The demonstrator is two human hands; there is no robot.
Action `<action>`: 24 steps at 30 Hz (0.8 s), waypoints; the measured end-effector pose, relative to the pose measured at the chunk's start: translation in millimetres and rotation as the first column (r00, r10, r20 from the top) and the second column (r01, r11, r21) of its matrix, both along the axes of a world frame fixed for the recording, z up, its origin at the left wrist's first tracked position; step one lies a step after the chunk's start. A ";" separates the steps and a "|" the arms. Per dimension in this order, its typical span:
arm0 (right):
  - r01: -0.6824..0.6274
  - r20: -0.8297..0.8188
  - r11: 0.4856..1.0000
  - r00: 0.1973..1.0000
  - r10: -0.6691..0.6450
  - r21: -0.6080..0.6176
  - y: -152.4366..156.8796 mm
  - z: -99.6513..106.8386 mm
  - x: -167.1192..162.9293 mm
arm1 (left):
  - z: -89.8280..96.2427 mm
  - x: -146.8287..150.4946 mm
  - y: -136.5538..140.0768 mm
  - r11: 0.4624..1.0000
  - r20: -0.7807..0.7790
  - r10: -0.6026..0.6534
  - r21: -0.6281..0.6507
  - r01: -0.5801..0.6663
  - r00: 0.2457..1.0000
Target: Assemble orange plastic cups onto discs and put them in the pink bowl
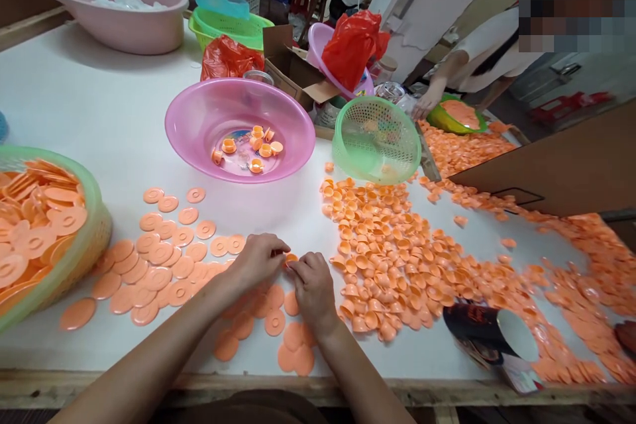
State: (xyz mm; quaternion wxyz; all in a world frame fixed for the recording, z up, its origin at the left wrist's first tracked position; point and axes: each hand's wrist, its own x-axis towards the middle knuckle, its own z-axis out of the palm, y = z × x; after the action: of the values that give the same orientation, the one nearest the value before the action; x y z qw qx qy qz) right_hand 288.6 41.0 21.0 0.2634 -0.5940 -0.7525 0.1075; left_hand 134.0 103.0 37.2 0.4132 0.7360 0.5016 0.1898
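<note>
Close together over the white table, my left hand [261, 258] and my right hand [314, 285] are both closed, fingertips meeting at a small orange toy cup [291, 258]. The fingers cover most of this piece, so whether a saucer is joined to it cannot be seen. Flat orange toy saucers [159, 253] lie loose to the left of my hands and under my forearms. A heap of small orange cups [382, 245] spreads just right of my right hand. Beyond my hands, a pink basin [199, 139] holds several orange cups, some with saucers attached.
A green basket [94, 225] full of saucers stands at left. Behind are a green colander [342, 146], a cardboard box [285, 73] and a large pale pink tub [114, 26]. A dark cup-shaped container [472, 328] lies at right. Another person [477, 53] reaches toward a bowl.
</note>
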 end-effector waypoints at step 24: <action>0.327 -0.020 0.945 0.945 -0.326 0.027 19.8 26.7 83.0 | 117.4 -40.1 51.8 0.757 0.293 0.494 0.317 -0.571 0.818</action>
State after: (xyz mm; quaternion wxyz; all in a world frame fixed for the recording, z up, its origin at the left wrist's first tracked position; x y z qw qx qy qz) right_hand 371.7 60.9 47.7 0.2921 -0.7055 -0.6433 0.0559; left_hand 93.9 154.8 154.6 0.2323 0.6072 0.6005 0.4656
